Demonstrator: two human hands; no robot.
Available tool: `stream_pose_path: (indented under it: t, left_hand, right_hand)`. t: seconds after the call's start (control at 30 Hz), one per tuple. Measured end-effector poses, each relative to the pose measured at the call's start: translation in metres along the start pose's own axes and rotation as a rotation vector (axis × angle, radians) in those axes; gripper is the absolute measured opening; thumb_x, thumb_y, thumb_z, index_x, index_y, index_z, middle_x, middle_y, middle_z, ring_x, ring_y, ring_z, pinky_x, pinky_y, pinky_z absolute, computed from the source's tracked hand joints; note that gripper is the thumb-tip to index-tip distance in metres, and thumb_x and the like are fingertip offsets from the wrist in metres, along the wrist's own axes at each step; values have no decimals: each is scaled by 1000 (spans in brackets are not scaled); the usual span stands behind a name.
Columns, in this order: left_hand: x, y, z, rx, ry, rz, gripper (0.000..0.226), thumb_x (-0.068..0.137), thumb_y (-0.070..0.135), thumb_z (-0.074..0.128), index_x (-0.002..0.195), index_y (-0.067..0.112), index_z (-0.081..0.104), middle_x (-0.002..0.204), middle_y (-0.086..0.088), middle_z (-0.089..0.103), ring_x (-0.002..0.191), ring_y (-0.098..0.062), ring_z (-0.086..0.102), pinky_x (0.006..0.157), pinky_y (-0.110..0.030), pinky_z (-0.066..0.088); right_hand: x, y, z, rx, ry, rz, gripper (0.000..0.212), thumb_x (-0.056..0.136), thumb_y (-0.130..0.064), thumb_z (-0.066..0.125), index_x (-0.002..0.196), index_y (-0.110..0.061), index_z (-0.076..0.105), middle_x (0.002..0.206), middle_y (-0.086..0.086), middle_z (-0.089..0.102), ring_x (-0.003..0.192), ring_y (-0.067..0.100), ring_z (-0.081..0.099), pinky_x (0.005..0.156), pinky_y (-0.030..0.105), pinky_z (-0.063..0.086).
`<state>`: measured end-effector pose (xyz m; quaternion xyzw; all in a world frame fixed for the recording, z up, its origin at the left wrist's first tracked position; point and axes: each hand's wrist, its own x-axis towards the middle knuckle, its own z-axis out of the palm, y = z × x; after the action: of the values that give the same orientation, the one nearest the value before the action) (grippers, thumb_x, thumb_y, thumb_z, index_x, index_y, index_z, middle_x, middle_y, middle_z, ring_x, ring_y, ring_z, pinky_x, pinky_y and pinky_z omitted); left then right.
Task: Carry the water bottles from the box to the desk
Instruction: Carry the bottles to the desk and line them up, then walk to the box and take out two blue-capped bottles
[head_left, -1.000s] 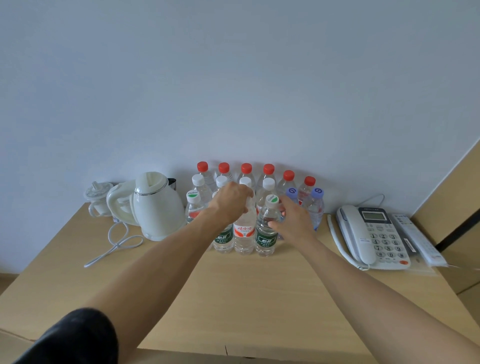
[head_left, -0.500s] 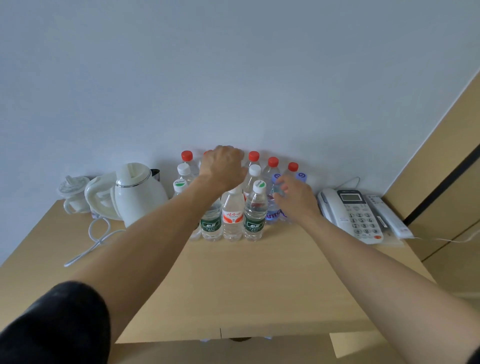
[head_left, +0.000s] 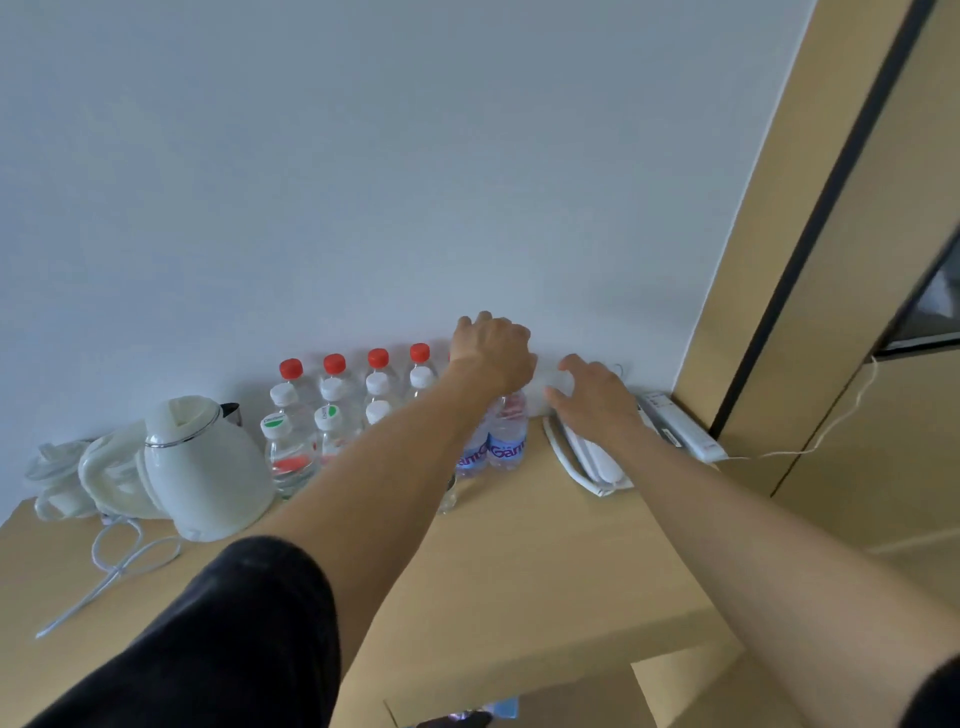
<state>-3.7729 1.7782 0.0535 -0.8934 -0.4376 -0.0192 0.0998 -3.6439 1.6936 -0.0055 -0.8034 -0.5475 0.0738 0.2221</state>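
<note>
A: Looking at the head view, the only one you have: the water bottles (head_left: 332, 415) stand upright in tight rows at the centre of the frame, on the desk (head_left: 519, 561) against the wall. Red caps at the back, white caps in front, two blue-labelled ones (head_left: 506, 441) at the right end of the group.

B: And my hands?

A: Your left hand (head_left: 493, 351) sits over the tops at the right end of the rows, knuckles up and fingers curled down. Whether they close round a cap or neck cannot be told; the hand hides it. Your right hand (head_left: 597, 397) hovers right of centre, fingers relaxed and grasping nothing, above the white telephone (head_left: 587, 457).

B: How will they handle?

A: Judgement only: full, so moderately heavy for their size. Thin clear plastic, so the body gives under a squeeze. Smooth walls, possibly slippery. Not fragile, but top-heavy enough to topple neighbours.

B: Where do I take hold?

A: At the neck just under the cap, where the plastic is stiffest, or round the labelled waist. Lift straight up; the rows touch. Left of the bottles stands the white kettle (head_left: 208, 467), its cord (head_left: 119, 561) loose on the desk. The box is not in view.
</note>
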Motion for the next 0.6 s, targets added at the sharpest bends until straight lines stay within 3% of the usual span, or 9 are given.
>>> stream_pose_path:
  t: [0.2,0.3,0.4,0.47,0.6]
  left_hand:
    - [11,124,-15,-48,-35,147,42,104,45,36,133,24,59,130,-3,62,124,-24,49,100,-39,37]
    - [8,197,-20,-62,-63,240,43,104,46,36,137,25,56,132,-2,60,124,-23,49,98,-39,37]
    - [-1,271,-24,-88,-84,344,39,104,43,37,130,23,58,127,-5,62,119,-25,51,88,-38,35]
    - [-8,318,-29,-97,-94,412,41,103,43,38,133,22,57,128,-6,62,121,-26,52,91,-40,37]
    - [-24,412,-38,-96,-93,535,42,104,43,40,133,21,59,127,-7,63,119,-28,54,97,-43,40]
  right_hand:
    - [-42,110,-57,-92,36,182,46,101,-45,46,140,-22,44,129,13,54,117,32,53,82,37,46]
    - [-73,171,-87,-127,43,278,45,100,-47,48,136,-20,48,129,14,56,118,33,53,88,39,49]
    - [-111,231,-116,-131,59,406,47,98,-51,49,136,-22,48,129,13,56,119,34,54,90,41,50]
    - [-138,268,-134,-148,63,480,50,97,-54,48,138,-25,47,128,11,58,118,33,56,89,41,52]
    - [-197,338,-169,-145,65,616,58,96,-56,49,144,-22,45,135,14,57,125,34,54,101,43,49]
